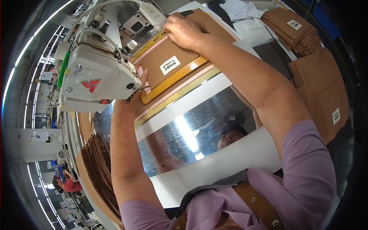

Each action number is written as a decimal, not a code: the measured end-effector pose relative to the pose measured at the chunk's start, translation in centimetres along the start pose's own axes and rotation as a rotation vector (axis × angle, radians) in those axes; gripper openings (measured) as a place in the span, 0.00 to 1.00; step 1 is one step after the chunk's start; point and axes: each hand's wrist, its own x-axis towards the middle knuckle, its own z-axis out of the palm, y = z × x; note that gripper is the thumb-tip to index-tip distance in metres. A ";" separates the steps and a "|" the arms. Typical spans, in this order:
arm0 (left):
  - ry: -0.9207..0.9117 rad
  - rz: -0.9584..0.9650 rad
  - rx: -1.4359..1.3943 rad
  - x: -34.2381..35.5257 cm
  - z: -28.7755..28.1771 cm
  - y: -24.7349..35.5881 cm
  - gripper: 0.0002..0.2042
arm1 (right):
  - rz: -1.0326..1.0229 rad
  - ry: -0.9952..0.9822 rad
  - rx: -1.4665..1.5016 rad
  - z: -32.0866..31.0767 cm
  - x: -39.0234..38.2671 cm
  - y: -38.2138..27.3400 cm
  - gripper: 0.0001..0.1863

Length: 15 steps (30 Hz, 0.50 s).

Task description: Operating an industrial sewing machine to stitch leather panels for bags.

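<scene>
The brown panel (180,56) is framed by a yellow template (177,79), its long axis run from lower left to upper right — slantwise past the white sewing machine head (101,74). The panel's left end is flanked by the left hand (137,91), the nearer of the two to the machine head; its upper edge is covered by the right hand (184,33), beyond the label (170,65). Thus the panel is set between both hands — to the right of the left fingers, below the right ones. The right fingers are curled down; whether anything is pinched by either hand cannot be told.
</scene>
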 end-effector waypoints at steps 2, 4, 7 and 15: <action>-0.017 -0.004 0.031 -0.4 -0.4 -0.4 0.19 | -0.158 -0.228 0.029 -0.9 0.1 -2.3 0.12; 0.026 0.022 0.004 -1.1 -0.3 -1.0 0.18 | -0.232 -0.515 0.037 -2.0 0.3 -6.0 0.19; 0.011 -0.059 -0.203 -1.1 0.4 -0.5 0.16 | -0.236 -0.723 0.025 -2.4 -0.8 -8.7 0.25; -0.156 -0.303 -0.541 -2.7 0.9 -0.9 0.15 | -0.226 -0.834 -0.094 -1.3 -1.2 -9.7 0.31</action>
